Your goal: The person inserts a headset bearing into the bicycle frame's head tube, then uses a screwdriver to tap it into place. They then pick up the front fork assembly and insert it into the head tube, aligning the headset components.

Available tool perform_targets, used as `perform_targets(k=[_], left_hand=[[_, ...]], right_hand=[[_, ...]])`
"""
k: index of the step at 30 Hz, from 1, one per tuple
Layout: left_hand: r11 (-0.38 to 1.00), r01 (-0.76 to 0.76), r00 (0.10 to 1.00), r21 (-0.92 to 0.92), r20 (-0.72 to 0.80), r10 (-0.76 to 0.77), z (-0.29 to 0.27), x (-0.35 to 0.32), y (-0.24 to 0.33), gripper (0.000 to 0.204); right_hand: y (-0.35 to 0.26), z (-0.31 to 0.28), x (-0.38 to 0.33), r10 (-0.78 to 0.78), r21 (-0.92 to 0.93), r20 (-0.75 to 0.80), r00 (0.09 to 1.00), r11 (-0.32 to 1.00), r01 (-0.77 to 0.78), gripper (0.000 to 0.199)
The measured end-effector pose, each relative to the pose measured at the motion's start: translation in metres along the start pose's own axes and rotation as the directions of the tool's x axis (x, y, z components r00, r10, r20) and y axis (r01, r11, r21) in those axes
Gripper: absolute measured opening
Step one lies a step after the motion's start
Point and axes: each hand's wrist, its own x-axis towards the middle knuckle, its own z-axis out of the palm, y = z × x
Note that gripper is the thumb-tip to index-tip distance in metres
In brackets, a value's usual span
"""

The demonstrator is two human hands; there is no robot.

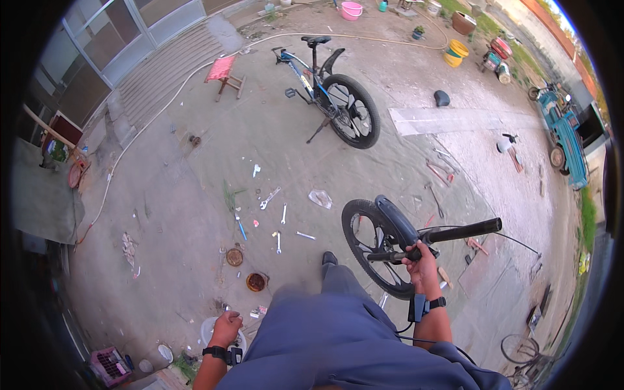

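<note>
My right hand (422,265) grips the black handlebar (455,232) of a bicycle near its stem, above the black front wheel (374,250) and its mudguard. My left hand (225,327) hangs at my side with the fingers curled and nothing visible in it, over a pale round object on the ground. Both wrists carry black bands. My grey trousers and one dark shoe (329,258) fill the lower middle.
A second bicycle (331,97) stands on its kickstand farther off. Wrenches (270,197) and small tools lie scattered on the concrete. There is a red stool (224,73), a long hose, buckets (456,52), a pink basket (109,364) and a blue three-wheeled vehicle (564,140) at the right.
</note>
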Motion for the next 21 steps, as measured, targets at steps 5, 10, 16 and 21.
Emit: perform_targets(k=[5,10,16,21], left_hand=[[0.99,0.089,0.996,-0.107,0.0,-0.089,-0.008,0.035,0.068,0.037],[0.984,0.11,0.994,-0.14,-0.01,-0.113,-0.039,0.101,0.126,0.033],[0.991,0.075,0.996,-0.107,-0.03,-0.079,-0.109,0.231,0.212,0.034],[0.996,-0.047,0.991,0.073,-0.121,0.055,-0.2,0.337,0.311,0.033]], right_hand=[[-0.053,0.108,0.067,0.006,-0.071,0.059,0.998,0.997,-0.002,0.022],[-0.093,0.214,0.13,-0.016,-0.146,0.079,0.997,0.989,0.027,0.023],[-0.122,0.344,0.201,-0.019,-0.219,0.037,0.999,0.975,0.027,0.025],[-0.128,0.428,0.249,0.013,-0.222,0.042,0.999,0.975,-0.003,0.028]])
